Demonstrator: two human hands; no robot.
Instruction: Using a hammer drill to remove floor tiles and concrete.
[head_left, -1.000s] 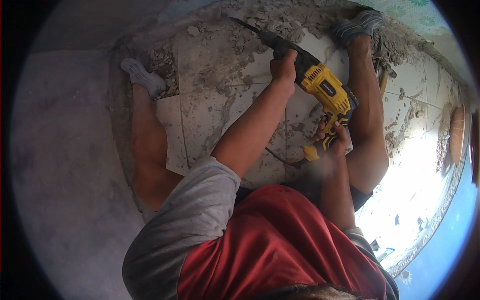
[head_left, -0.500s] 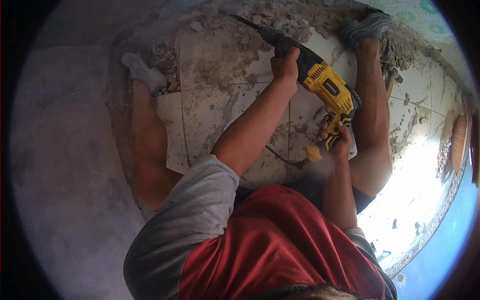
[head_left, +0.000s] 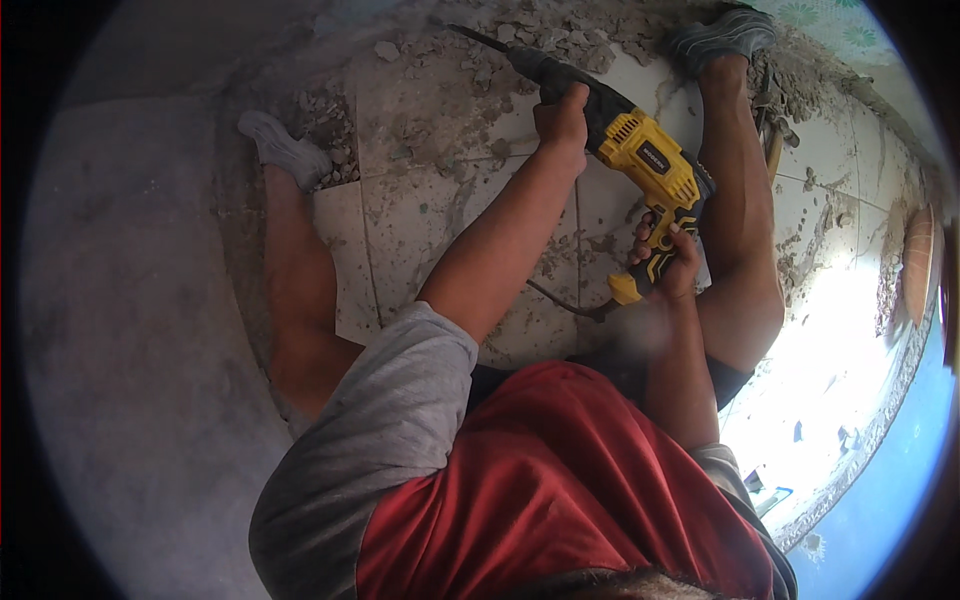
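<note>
A yellow and black rotary hammer drill (head_left: 650,165) lies across the space between my legs, its long dark bit (head_left: 478,38) slanting to the far left toward the foot of the wall. My left hand (head_left: 565,122) is wrapped round the front of the tool, just behind the chuck. Round the rear grip, my right hand (head_left: 675,258) is closed, its fingers near the trigger. From the base of the grip a dark cord (head_left: 565,303) runs left. Broken mortar and rubble (head_left: 570,52) surround the bit; dust blurs its tip.
Dirty white floor tiles (head_left: 410,215) spread beneath the tool. A grey wall (head_left: 130,300) stands at left. A wooden-handled hammer (head_left: 778,145) lies beyond my right leg. At far right are a brown curved piece (head_left: 918,265) and a brightly lit doorway edge (head_left: 860,430).
The drill has shifted slightly left and toward the far wall, both hands moving with it. My right foot has also moved a little left.
</note>
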